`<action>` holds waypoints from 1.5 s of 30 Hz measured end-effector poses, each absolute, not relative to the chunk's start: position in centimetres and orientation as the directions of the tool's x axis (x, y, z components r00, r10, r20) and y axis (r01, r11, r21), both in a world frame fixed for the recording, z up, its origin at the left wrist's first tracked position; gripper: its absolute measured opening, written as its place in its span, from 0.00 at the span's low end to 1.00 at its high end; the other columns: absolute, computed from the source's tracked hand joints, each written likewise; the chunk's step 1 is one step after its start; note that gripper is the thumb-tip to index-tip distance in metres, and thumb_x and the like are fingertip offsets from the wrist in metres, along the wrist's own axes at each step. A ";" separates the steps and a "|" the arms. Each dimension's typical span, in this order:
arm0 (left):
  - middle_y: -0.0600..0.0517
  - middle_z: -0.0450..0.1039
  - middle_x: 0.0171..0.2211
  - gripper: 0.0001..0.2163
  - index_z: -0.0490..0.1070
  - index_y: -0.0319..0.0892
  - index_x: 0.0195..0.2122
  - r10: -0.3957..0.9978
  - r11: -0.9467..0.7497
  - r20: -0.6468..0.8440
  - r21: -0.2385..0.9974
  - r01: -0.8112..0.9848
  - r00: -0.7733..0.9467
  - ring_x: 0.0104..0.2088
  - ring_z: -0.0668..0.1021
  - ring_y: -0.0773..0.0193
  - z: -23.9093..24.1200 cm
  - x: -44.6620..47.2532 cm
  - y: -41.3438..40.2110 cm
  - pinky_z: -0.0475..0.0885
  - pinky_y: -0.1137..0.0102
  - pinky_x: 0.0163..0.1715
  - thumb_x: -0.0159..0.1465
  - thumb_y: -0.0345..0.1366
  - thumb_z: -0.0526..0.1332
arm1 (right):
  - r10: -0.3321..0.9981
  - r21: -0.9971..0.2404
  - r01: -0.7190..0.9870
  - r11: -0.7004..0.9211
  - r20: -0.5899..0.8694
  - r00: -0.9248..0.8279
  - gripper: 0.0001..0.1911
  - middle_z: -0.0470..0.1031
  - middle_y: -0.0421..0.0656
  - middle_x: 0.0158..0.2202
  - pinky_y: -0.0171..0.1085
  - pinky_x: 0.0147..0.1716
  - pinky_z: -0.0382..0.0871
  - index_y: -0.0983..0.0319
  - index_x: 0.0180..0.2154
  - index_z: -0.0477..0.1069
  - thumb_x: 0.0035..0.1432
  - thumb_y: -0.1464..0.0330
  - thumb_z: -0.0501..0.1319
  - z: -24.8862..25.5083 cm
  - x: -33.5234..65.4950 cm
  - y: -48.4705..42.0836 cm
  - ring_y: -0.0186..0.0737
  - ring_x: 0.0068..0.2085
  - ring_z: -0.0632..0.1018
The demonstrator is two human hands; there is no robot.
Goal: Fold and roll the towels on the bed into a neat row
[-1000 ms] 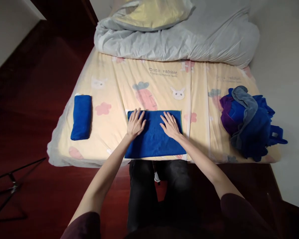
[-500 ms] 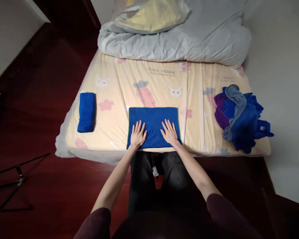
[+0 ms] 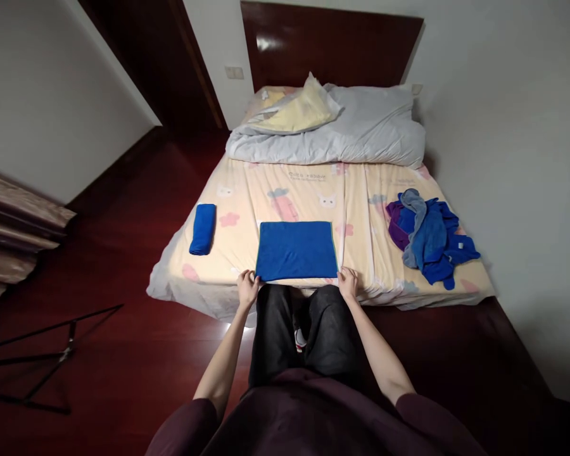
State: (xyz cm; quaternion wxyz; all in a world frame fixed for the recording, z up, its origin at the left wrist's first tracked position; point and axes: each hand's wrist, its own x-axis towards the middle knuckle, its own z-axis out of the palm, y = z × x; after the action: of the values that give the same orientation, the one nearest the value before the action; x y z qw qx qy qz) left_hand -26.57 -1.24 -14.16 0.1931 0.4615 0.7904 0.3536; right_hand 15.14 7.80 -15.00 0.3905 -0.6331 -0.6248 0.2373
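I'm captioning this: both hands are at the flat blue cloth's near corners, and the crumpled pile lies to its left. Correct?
The side is wrong: the head view shows the crumpled pile to the right of the flat blue cloth. The left hand and right hand are indeed at its near corners.

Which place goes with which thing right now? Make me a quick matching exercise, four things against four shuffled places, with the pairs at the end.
Things
1. flat blue cloth
2. compact blue bundle
3. heap of mixed cloths
4. left hand

Places
A. toward the right side of the bed, near the wall
B. at the near left corner of the blue cloth in the middle
C. toward the left side of the bed
D. at the middle of the bed's near edge, in front of the person's knees

Pairs
1-D, 2-C, 3-A, 4-B
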 end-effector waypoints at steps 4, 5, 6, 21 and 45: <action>0.40 0.82 0.41 0.14 0.80 0.40 0.34 0.867 0.395 -0.143 0.780 0.485 -0.477 0.49 0.81 0.46 -12.7 -27.8 -0.4 0.76 0.58 0.49 0.59 0.45 0.62 | 0.997 -0.910 0.414 -0.015 0.016 0.071 0.17 0.84 0.51 0.37 0.47 0.46 0.79 0.63 0.43 0.80 0.54 0.61 0.66 -14.4 15.5 8.3 0.49 0.39 0.82; 0.42 0.82 0.34 0.14 0.79 0.41 0.31 0.871 0.403 -0.169 0.784 0.472 -0.462 0.43 0.82 0.49 -12.4 -27.8 -0.2 0.76 0.62 0.43 0.59 0.46 0.62 | 0.998 -0.916 0.400 -0.023 0.003 0.063 0.17 0.83 0.49 0.34 0.45 0.41 0.80 0.63 0.43 0.79 0.53 0.60 0.67 -14.1 15.3 8.5 0.47 0.35 0.82; 0.44 0.80 0.29 0.14 0.78 0.41 0.29 0.871 0.416 -0.200 0.786 0.457 -0.449 0.38 0.82 0.51 -12.2 -27.8 -0.1 0.75 0.65 0.37 0.59 0.47 0.63 | 0.998 -0.919 0.394 -0.025 -0.002 0.057 0.18 0.83 0.47 0.31 0.44 0.38 0.80 0.63 0.42 0.79 0.52 0.60 0.67 -13.9 15.2 8.8 0.46 0.33 0.82; 0.47 0.78 0.26 0.16 0.71 0.41 0.28 0.785 0.560 -0.416 0.794 0.237 -0.459 0.32 0.83 0.58 -12.7 -27.7 -2.1 0.74 0.70 0.31 0.57 0.50 0.67 | 0.988 -0.896 0.422 -0.140 -0.152 0.004 0.13 0.72 0.35 0.19 0.31 0.21 0.67 0.59 0.32 0.68 0.46 0.66 0.70 -12.7 16.8 8.6 0.36 0.20 0.74; 0.41 0.75 0.53 0.13 0.80 0.42 0.34 0.975 -0.028 0.161 0.778 0.627 -0.156 0.57 0.77 0.51 -12.5 -28.9 -0.6 0.71 0.52 0.63 0.51 0.25 0.60 | 0.889 -0.618 0.651 0.440 0.198 -0.413 0.26 0.81 0.48 0.51 0.49 0.60 0.71 0.61 0.47 0.80 0.50 0.82 0.57 -12.0 14.7 8.0 0.47 0.54 0.79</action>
State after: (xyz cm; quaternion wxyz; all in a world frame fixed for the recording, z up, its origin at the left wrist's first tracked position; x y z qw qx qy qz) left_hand -28.88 -0.65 -12.46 0.2287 0.6080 0.6586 0.3798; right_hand 14.66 7.98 -12.02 0.2581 -0.4763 -0.8083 0.2304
